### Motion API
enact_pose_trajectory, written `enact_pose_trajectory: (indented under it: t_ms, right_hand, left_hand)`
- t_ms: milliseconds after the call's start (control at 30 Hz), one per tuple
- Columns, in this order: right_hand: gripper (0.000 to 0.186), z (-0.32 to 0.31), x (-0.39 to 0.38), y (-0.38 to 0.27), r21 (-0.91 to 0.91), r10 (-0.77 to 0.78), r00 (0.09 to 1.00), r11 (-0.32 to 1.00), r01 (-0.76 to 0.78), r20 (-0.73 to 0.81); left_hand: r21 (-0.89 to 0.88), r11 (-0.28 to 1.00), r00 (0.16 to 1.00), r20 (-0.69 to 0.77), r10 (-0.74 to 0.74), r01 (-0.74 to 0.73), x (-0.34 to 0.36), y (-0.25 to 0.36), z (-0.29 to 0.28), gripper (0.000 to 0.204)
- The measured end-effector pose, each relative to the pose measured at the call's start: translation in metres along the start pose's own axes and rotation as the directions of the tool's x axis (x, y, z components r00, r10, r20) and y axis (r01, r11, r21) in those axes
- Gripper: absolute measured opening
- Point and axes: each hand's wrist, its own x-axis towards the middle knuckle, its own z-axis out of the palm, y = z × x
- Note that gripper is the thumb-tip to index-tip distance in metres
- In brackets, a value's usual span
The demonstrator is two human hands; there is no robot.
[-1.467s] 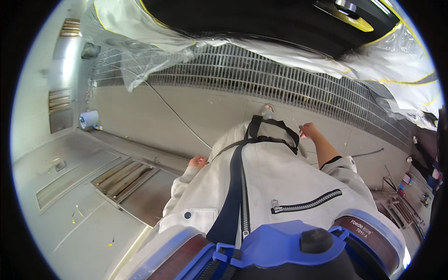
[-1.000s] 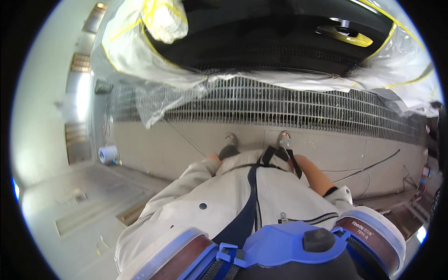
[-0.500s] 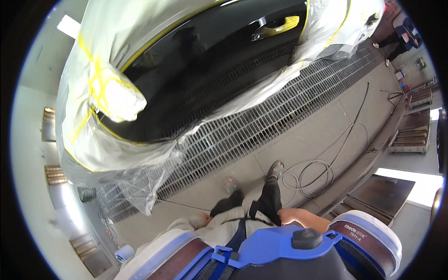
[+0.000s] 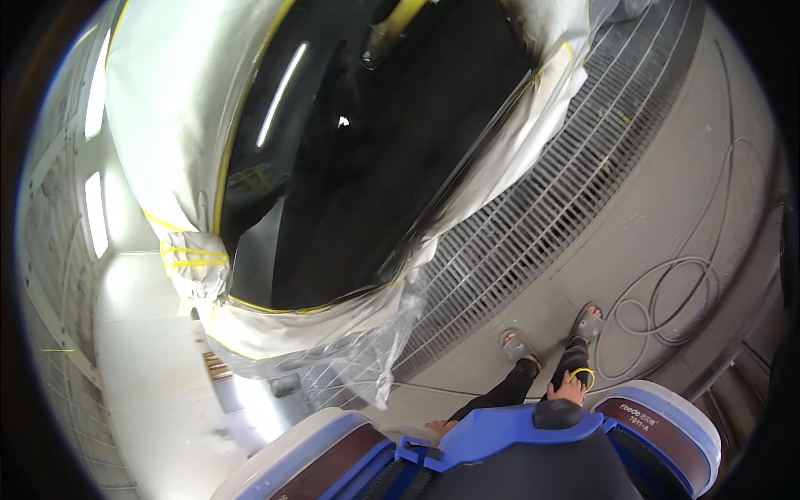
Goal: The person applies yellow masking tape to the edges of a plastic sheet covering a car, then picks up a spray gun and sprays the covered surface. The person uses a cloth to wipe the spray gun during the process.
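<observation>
My right hand [image 4: 568, 390] is low in front of my right leg, just above the respirator's front. Its fingers look bent round a thin yellow loop [image 4: 590, 380], like a strip of tape, which sticks out on its right side. Only a small part of my left hand [image 4: 442, 427] shows beside the left leg; its fingers are hidden. Ahead stands a car with a glossy black door panel [image 4: 375, 167], framed by white masking sheet [image 4: 171, 125] and yellow tape. The wrapped mirror [image 4: 197, 265] sits at the panel's left, and a yellow-masked door handle [image 4: 400, 25] at the top.
Along the car runs a metal floor grating [image 4: 533, 217], with clear plastic film [image 4: 379, 375] hanging over its near end. A coiled hose [image 4: 658, 304] lies on the floor at the right. The blue respirator [image 4: 492, 437] covers the bottom of the view.
The view has turned, and the car's panel appears closer and steeper. My right hand has come in front of the leg, and the yellow loop now shows at it. Less of my left hand is visible.
</observation>
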Motion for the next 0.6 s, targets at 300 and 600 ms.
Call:
enact_pose_trajectory:
  t_ms: [300, 600]
  right_hand:
    - [0.088, 0.043, 0.054, 0.044, 0.166, -0.177, 0.922, 0.955, 0.245, -0.344]
    - [0.094, 0.167, 0.09, 0.089, 0.173, 0.229, 0.856, 0.971, -0.165, -0.464]
  left_hand:
    - [0.329, 0.904, 0.909, 0.222, -0.354, 0.272, 0.11, 0.048, 0.001, 0.153]
    - [0.442, 0.815, 0.902, 0.028, -0.43, 0.375, 0.165, 0.089, 0.023, 0.156]
